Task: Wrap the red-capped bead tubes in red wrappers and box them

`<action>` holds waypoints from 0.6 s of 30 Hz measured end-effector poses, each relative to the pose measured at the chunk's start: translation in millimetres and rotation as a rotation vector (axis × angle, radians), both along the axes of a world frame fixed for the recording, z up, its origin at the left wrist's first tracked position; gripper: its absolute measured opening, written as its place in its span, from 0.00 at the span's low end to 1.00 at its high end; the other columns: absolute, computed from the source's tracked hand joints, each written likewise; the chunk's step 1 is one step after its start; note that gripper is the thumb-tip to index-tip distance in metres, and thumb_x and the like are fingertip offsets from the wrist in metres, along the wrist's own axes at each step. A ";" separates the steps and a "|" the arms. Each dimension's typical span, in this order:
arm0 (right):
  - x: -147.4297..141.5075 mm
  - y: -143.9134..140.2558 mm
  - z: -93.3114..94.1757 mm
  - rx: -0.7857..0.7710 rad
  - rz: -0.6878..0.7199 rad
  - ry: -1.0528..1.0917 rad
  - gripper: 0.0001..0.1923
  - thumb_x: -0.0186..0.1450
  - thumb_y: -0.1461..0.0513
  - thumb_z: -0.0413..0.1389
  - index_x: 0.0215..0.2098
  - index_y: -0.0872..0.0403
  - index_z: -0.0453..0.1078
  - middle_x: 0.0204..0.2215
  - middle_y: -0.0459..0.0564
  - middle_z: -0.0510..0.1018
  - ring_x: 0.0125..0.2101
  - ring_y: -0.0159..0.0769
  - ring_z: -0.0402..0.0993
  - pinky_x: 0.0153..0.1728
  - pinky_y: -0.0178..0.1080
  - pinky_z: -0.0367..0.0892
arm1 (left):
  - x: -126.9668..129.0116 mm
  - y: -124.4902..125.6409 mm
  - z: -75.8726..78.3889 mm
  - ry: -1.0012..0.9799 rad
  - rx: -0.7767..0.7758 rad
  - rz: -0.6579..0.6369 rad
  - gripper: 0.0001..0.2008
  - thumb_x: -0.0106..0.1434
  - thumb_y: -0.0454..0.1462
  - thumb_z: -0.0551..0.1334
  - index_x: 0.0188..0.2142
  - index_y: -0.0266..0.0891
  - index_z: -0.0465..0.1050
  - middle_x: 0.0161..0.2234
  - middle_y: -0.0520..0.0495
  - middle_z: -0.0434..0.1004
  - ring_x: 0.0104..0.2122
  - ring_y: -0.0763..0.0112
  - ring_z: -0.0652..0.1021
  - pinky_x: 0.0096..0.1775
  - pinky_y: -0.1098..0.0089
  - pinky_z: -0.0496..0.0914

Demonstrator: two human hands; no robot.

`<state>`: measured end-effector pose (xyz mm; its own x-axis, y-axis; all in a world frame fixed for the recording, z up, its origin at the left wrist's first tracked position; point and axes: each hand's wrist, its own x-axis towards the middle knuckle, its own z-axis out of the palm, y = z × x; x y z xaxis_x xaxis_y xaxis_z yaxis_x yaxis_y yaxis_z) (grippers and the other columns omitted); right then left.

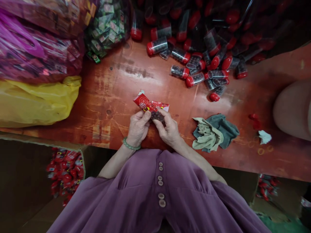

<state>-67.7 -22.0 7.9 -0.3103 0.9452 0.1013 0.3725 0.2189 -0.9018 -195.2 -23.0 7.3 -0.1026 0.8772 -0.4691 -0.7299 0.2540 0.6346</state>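
Close above the table's front part, my left hand [139,127] and my right hand [169,128] meet around a red printed packet [143,101]. Thumbs and fingers of both hands pinch it from either side. Small dark balls [157,117] show between the hands, at the packet's lower part. A second red printed piece [163,106] sticks out past my right fingers; whether it belongs to the same packet I cannot tell. Several clear tubes with red caps and dark balls inside, such as this tube [194,79], lie beyond my right hand.
Bags of small packs [48,61] and a yellow plastic bag [36,103] stand at left. Crumpled cloths [215,132] lie right of my hands, with a pale bucket [293,108] farther right. Boxes holding red items [66,171] sit below the table edge.
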 end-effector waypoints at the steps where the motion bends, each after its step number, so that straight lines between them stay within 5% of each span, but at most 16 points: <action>1: -0.7 -0.1 -1.4 -0.029 -0.006 0.015 0.18 0.70 0.57 0.51 0.57 0.50 0.63 0.48 0.52 0.78 0.45 0.37 0.77 0.47 0.40 0.74 | 1.2 0.1 0.0 0.012 -0.007 0.002 0.16 0.45 0.47 0.77 0.27 0.39 0.80 0.28 0.51 0.82 0.32 0.72 0.80 0.42 0.70 0.75; 11: 2.0 4.0 -1.5 -0.310 0.109 0.155 0.16 0.68 0.55 0.54 0.52 0.50 0.64 0.43 0.49 0.76 0.33 0.30 0.74 0.35 0.35 0.73 | 0.1 0.2 5.3 -0.002 0.003 -0.019 0.19 0.46 0.48 0.76 0.32 0.38 0.79 0.35 0.45 0.83 0.46 0.61 0.80 0.49 0.64 0.74; 18: 1.2 10.0 -3.1 -0.558 0.049 0.439 0.17 0.61 0.50 0.62 0.37 0.50 0.62 0.41 0.44 0.72 0.21 0.19 0.64 0.16 0.26 0.63 | 7.2 -6.9 6.4 0.019 -0.015 -0.105 0.17 0.47 0.48 0.75 0.27 0.37 0.78 0.26 0.48 0.80 0.27 0.68 0.79 0.31 0.67 0.77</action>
<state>-66.6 -12.0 4.8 -0.3949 0.8787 -0.2681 -0.0496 -0.3118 -0.9488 -187.9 -29.8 13.7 -0.0196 0.8762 -0.4815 -0.6865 0.3383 0.6437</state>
